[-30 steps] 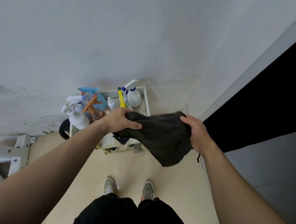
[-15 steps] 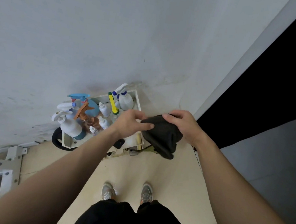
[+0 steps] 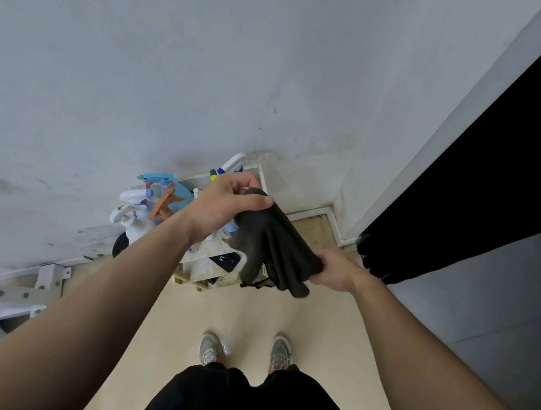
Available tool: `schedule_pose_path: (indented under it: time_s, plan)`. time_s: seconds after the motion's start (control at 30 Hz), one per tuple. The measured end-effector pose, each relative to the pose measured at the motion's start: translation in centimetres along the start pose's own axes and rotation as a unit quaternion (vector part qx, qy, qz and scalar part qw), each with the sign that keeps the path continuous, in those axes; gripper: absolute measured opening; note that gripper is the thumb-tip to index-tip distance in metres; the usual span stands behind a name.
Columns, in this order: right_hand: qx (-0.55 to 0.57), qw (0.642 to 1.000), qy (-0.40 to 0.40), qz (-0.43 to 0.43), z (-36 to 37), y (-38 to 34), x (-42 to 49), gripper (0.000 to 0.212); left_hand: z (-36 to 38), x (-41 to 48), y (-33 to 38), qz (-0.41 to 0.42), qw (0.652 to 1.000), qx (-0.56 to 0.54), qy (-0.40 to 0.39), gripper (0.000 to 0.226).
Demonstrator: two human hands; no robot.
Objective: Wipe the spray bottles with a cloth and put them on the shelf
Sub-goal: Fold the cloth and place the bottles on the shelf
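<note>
In mid-air before us, the cloth (image 3: 278,248): we hold this dark piece stretched slantwise between both hands, over the near right corner of the white crate (image 3: 262,179).
Left hand (image 3: 226,207): clenched round the cloth's upper end, with the thumb laid across the bunched fabric.
Right hand (image 3: 335,270): lower and nearer to us, pinching the cloth's bottom end; a loose tail hangs below our grip.
How the cloth will handle: we judge it soft, light and limp. It will not slip, but it sags wherever we leave it unsupported, so we would bunch it into one palm as a pad before wiping.
Spray bottles (image 3: 161,194): they stand crowded upright in the crate on the floor against the wall (image 3: 209,66), none of them in hand yet.
How the bottles will handle: plastic, probably smooth, and top-heavy at the trigger. We cannot tell how full they are, so their weight is unknown to us.
Where to take hold: round the neck just under the trigger, which leaves the body free for the cloth.
Shelf: we cannot say for certain which it is. A white metal frame (image 3: 6,295) stands at our left.
</note>
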State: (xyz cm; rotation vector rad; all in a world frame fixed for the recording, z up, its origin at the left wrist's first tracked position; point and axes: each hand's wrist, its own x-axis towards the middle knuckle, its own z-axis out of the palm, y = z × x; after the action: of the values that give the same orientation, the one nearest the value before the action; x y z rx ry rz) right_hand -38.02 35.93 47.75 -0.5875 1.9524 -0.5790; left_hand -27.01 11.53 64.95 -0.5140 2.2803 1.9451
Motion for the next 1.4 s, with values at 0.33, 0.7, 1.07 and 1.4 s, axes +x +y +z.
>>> schedule_pose_path:
  time_s: [0.33, 0.7, 1.07, 1.4]
  plan:
    - [0.191, 0.978, 0.022, -0.086, -1.3, -6.0, -3.3, 0.017, 2.2, -0.1, -5.0, -0.136, 0.962, 0.232, -0.034, 0.051]
    - [0.209, 0.974, 0.002, -0.082, -2.6, -3.2, -5.0, 0.035, 3.2, 1.2, -2.7, -0.074, 0.984, 0.106, -0.119, 0.015]
    - [0.203, 0.977, 0.065, 0.034, 0.0, -1.2, -4.0, 0.037, 0.1, 0.8, -1.7, -0.151, 0.985, 0.028, -0.082, 0.035]
    - [0.362, 0.925, 0.098, 0.066, -0.8, -4.4, -3.8, 0.02, 0.7, 0.3, -5.1, -0.271, 0.954, 0.123, -0.042, 0.047]
